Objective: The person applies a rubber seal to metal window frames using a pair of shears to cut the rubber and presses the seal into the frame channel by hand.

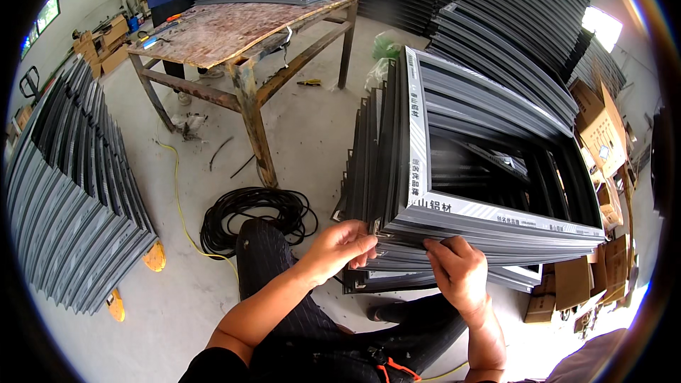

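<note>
dark frame (417,142) beyond the fingers: probably stiff, slick, best gripped along near rail (489,220); left hand (340,247) thumb-to-finger, right hand (460,269) curled, can't tell what's pinched.

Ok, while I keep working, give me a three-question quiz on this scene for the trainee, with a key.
1. Short answer: which hand is at the near left corner of the stack of dark grey rectangular metal frames?
2. Multiple choice: where does the round coil of black cable lie? (a) on the wooden-topped table with rusty metal legs; (b) on the smooth pale grey floor; (c) on the brown cardboard boxes.
3. Fill in: the thin cord curving past the coil's left side is coloured ____.

Key: 1. The left hand. 2. b. 3. Yellow.
</note>
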{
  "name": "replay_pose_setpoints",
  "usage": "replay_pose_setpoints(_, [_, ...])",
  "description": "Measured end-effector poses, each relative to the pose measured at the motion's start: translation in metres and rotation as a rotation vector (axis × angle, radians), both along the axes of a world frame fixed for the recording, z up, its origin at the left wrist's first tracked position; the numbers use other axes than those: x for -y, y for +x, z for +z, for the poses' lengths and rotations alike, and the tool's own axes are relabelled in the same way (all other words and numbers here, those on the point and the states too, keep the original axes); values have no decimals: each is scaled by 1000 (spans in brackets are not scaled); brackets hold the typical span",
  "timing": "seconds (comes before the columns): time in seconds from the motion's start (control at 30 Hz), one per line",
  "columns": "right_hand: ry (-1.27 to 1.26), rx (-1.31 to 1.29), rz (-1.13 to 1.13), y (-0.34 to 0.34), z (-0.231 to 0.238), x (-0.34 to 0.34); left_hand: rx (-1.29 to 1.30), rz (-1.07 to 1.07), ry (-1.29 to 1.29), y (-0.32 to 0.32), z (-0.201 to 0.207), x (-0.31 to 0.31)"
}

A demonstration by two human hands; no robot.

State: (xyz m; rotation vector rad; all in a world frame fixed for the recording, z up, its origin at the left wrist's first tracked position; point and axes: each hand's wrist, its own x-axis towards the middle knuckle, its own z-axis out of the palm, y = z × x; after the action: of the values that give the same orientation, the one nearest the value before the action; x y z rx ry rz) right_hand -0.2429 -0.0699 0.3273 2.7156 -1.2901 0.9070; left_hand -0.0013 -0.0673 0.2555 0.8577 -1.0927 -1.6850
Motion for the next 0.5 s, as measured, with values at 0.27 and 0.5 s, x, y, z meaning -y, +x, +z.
replay_pose_setpoints(0.27, [67,0,28,-8,2,4,-42,-31,46,-2,0,7])
replay_pose_setpoints(0.5, [-27,-102,35,-5,4,6,129,130,-27,-1,5,23])
